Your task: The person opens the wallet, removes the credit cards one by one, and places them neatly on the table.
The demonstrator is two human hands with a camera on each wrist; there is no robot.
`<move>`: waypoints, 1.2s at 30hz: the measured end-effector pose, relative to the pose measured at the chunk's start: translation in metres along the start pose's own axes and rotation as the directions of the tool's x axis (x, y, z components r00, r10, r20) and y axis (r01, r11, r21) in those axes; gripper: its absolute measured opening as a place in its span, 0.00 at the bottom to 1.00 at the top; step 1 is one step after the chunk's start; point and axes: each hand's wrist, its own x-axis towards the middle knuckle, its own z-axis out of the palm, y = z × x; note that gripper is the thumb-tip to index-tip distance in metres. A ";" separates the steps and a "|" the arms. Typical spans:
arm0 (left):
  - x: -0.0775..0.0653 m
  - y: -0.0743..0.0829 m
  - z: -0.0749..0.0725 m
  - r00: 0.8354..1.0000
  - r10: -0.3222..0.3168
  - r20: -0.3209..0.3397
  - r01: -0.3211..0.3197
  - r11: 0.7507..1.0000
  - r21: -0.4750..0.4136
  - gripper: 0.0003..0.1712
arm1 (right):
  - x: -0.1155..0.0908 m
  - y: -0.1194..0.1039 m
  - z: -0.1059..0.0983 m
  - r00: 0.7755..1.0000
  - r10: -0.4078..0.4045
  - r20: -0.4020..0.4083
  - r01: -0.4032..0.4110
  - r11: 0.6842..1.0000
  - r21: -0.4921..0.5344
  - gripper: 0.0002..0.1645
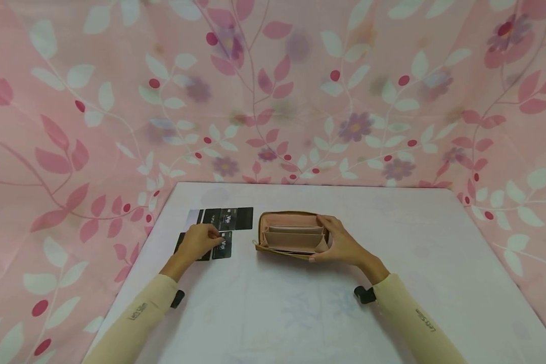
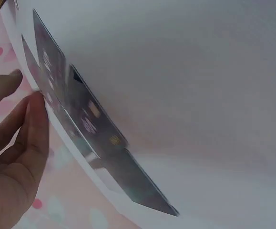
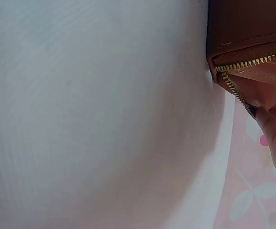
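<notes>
My left hand (image 1: pixel 197 241) is over the front row of black cards, with one printed "Vip" card (image 1: pixel 224 248) just right of its fingertips. The left wrist view has the thumb apart from the bent fingers (image 2: pixel 37 107), nothing between them, fingertips right at the edge of the dark cards (image 2: pixel 97 121). My right hand (image 1: pixel 341 242) grips the right end of a brown zip-around wallet (image 1: pixel 296 241), spread so its pink-beige pockets show. In the right wrist view, the thumb (image 3: pixel 273 131) is on the wallet's edge beside the gold zipper (image 3: pixel 252 62).
A back row of black cards (image 1: pixel 244 218) lies behind my left hand, with a lighter card (image 1: pixel 193 218) at its left end. Everything rests on a white-covered table (image 1: pixel 273 313). Pink floral cloth (image 1: pixel 300 101) hangs behind and along both sides.
</notes>
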 end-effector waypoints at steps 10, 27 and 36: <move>0.000 0.013 0.019 0.983 0.180 0.045 -0.186 0.948 0.258 0.31 | 0.000 -0.002 0.000 1.000 -0.008 0.011 0.008 1.000 0.005 0.70; 0.009 0.032 0.020 0.959 0.277 -0.057 -0.263 0.949 0.175 0.18 | 0.000 -0.001 -0.002 1.000 0.007 0.009 -0.007 1.000 0.020 0.70; 0.023 0.101 0.017 0.853 0.510 -0.108 -0.514 0.858 -0.013 0.09 | 0.000 0.003 -0.001 1.000 0.001 0.007 -0.001 1.000 0.006 0.71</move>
